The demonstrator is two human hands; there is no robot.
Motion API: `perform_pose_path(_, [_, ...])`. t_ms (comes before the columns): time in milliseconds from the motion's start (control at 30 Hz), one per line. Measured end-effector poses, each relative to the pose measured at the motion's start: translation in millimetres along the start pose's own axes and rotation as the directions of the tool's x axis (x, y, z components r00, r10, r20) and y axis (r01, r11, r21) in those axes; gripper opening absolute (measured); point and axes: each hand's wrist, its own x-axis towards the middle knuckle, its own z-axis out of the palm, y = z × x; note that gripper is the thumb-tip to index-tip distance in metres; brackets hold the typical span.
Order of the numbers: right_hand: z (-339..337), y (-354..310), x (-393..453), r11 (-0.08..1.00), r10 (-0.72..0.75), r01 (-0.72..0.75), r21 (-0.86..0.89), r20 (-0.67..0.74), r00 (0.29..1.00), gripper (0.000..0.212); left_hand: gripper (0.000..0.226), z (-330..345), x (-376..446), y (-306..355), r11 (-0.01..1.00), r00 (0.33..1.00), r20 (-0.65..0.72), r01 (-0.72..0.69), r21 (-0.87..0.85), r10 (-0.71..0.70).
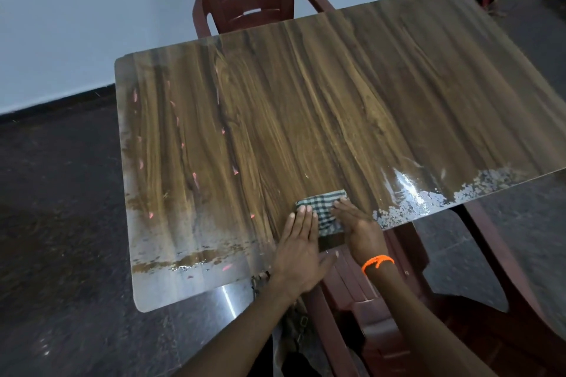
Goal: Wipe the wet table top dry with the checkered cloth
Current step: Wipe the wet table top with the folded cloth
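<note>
Both hands palm-down, left hand (301, 242) and right hand (358, 228) flanking the checkered cloth (326, 211), fingers straight, together, unclamped.

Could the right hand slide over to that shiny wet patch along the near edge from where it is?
Probably yes. The right hand lies flat on the checkered cloth, and the wet patch starts just beside it on the table top, with nothing between them.

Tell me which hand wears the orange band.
The right hand: an orange band circles its wrist; the left hand has a bare wrist.
</note>
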Motion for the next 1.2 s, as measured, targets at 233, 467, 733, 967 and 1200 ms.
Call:
perform_pose_path(233, [21.1,-27.3,-12.8,0.996,-0.082,0.085,-0.040,0.071,0.994,0.050,0.092,9.7,-29.4,-13.2,0.994,0.993,-0.053,0.104,-0.020,-0.105])
perform_pose_path(467, [14.3,-33.7,-63.0,0.994,-0.106,0.107,0.002,0.116,0.988,0.056,0.091,29.4,-88.0,12.0,0.987,0.991,-0.028,0.126,-0.099,-0.129])
perform_pose_path(733, [26.5,-29.1,-29.2,1.000,-0.013,0.013,0.006,0.064,0.998,0.052,0.091,14.8,-59.9,2.8,0.984,0.987,-0.020,0.156,-0.084,-0.158])
perform_pose_path(967, [59.6,-88.0,-42.6,0.991,-0.134,0.127,0.047,0.198,0.971,0.055,0.088,25.1,-116.5,-42.9,0.967,0.969,-0.049,0.236,-0.094,-0.241])
perform_pose_path(1200, [36.6,-67.3,-61.9,0.997,-0.051,0.037,0.072,0.212,0.976,0.057,0.096,15.3,-113.7,-25.3,0.971,0.983,0.055,0.180,-0.156,-0.173])
